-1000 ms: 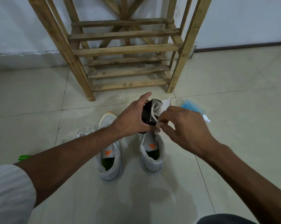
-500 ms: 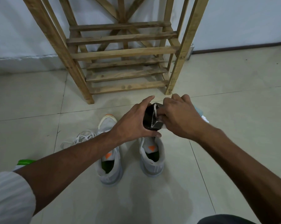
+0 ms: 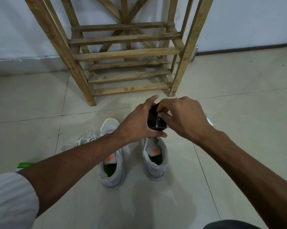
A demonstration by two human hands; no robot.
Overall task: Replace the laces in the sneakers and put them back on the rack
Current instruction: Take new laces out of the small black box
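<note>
Two grey-white sneakers without laces stand side by side on the tiled floor, the left sneaker [image 3: 112, 164] and the right sneaker [image 3: 155, 158], toes toward the wooden rack [image 3: 126, 55]. Above the right sneaker my left hand [image 3: 139, 124] grips a small black packet [image 3: 154, 120] with white edges. My right hand [image 3: 180, 118] covers its top, fingers curled and pinching at the packet's opening. A loose heap of white laces [image 3: 84, 140] lies on the floor left of the left sneaker, partly hidden by my left forearm.
The rack stands against a white wall, its slatted shelves bare. A green and white object [image 3: 24, 166] peeks out by my left sleeve. A white scrap [image 3: 210, 121] shows on the floor behind my right hand.
My right hand has moved from the packet's side up over its top, hiding the white flap and the blue item behind. Both hands shifted slightly toward the rack.
</note>
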